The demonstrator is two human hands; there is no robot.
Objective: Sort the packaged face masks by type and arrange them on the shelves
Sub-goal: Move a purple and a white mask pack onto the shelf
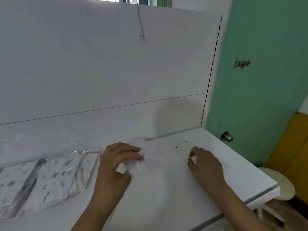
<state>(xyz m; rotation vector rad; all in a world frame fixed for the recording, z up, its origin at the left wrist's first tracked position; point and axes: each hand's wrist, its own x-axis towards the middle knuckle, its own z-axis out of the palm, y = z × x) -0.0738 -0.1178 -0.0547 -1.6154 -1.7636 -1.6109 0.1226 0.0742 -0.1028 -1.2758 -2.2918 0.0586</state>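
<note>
Two bare forearms show, with no sleeve on either. The left hand [119, 158] and the right hand [204, 161] wear no gloves, rings or watch.

Both hands [116, 157] [202, 161] grip pale mask packets [150, 157] on white shelf [233, 172].

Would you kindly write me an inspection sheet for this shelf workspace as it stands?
Surface: white shelf, bare at the right end.
Job's things: patterned mask packs overlapping at left; a pale, blurred pack under the left hand.
Clutter: clear plastic wrap behind the packs.
Hands: left hand holds the pale pack; right hand pinches a small white thing, too blurred to name.
Cables: thin dark cord hanging on the back panel.
Surroundings: green door, knob, white stool.
</note>
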